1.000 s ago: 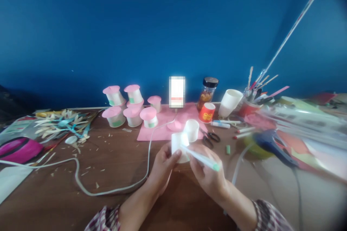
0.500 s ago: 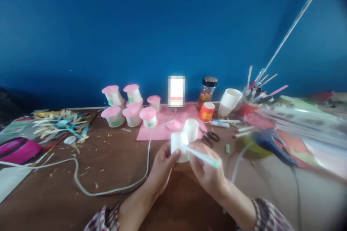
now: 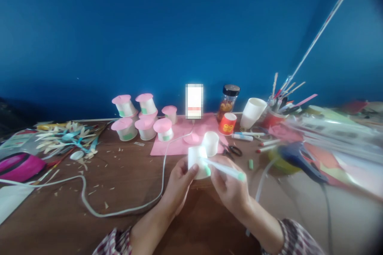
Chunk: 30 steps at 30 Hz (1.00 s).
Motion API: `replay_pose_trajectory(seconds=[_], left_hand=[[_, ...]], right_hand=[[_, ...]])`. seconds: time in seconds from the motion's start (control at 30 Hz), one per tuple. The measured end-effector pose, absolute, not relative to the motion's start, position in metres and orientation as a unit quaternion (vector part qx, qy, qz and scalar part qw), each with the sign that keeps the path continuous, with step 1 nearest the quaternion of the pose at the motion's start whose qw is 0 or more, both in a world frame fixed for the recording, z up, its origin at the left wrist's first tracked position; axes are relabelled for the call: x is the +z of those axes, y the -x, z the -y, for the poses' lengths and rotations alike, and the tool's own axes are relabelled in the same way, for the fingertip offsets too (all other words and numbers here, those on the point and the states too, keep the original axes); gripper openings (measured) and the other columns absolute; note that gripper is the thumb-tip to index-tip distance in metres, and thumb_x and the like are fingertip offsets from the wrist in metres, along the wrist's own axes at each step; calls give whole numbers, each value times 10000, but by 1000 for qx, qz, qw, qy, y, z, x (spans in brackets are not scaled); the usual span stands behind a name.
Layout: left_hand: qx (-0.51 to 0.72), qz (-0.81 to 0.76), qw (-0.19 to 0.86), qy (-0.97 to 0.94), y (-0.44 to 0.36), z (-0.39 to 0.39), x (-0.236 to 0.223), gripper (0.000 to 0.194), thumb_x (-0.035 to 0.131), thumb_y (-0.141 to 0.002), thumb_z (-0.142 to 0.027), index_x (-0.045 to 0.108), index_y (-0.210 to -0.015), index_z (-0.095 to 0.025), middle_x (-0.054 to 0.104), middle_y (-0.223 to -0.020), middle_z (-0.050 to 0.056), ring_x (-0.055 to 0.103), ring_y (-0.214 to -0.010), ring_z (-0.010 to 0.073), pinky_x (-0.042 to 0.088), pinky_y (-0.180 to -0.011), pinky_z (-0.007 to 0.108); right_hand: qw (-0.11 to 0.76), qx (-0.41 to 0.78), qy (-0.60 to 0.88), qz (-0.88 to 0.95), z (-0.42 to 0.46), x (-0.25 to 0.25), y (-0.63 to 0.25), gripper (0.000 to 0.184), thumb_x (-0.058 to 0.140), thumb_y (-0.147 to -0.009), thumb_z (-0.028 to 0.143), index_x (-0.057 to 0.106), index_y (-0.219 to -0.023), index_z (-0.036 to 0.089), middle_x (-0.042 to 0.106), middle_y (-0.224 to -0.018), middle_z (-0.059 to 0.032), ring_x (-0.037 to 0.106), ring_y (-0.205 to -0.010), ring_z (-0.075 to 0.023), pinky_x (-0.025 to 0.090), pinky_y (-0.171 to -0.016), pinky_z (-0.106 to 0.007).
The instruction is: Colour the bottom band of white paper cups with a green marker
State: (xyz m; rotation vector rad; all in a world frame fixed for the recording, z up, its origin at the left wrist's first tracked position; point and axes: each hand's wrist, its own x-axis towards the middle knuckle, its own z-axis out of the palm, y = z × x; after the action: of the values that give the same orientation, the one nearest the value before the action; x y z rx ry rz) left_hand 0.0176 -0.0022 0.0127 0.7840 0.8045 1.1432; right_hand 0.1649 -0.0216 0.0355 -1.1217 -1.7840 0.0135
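My left hand (image 3: 181,183) grips a small white paper cup (image 3: 196,163) from the left, thumb across its front. A marker (image 3: 226,169) with a green end is pinched in my right hand (image 3: 230,191), its other end against the cup's right side. A patch of green shows low on the cup wall near my right fingers. Just behind stands another white cup (image 3: 210,144) on a sheet of pink paper (image 3: 163,149). To the left are several white cups (image 3: 125,129) with pink disc tops and green patches, some stacked.
Scissors (image 3: 235,150), a small green cap (image 3: 251,164) and a red cup (image 3: 228,123) lie or stand to the right. Farther right is a blue glue gun (image 3: 299,159). A white cable (image 3: 119,212) winds across the table at left, near a cluster of wooden pieces (image 3: 68,139).
My right hand and the marker have shifted slightly right. More green shows on the held cup's lower wall. My left hand stays almost in place.
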Motion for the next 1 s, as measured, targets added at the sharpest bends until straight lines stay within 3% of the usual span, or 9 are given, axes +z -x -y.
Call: replay_pose_trajectory(seconds=[0.33, 1.0], left_hand=[[503, -327, 726, -335, -18, 3, 13, 322, 695, -780, -358, 623, -1029, -167, 703, -1043, 103, 641, -984, 235, 437, -928, 386], [516, -330, 719, -328, -18, 3, 14, 308, 693, -786, -336, 608, -1031, -169, 702, -1058, 93, 633, -1024, 238, 416, -962, 392]], right_hand=[[529, 28, 475, 703, 22, 32, -166, 132, 511, -890, 139, 610, -968, 178, 674, -849, -51, 659, -767, -169, 533, -722, -273], [517, 47, 466, 716, 21, 32, -166, 129, 507, -892, 125, 616, -949, 163, 653, -827, -44, 628, -748, -155, 493, -724, -255]])
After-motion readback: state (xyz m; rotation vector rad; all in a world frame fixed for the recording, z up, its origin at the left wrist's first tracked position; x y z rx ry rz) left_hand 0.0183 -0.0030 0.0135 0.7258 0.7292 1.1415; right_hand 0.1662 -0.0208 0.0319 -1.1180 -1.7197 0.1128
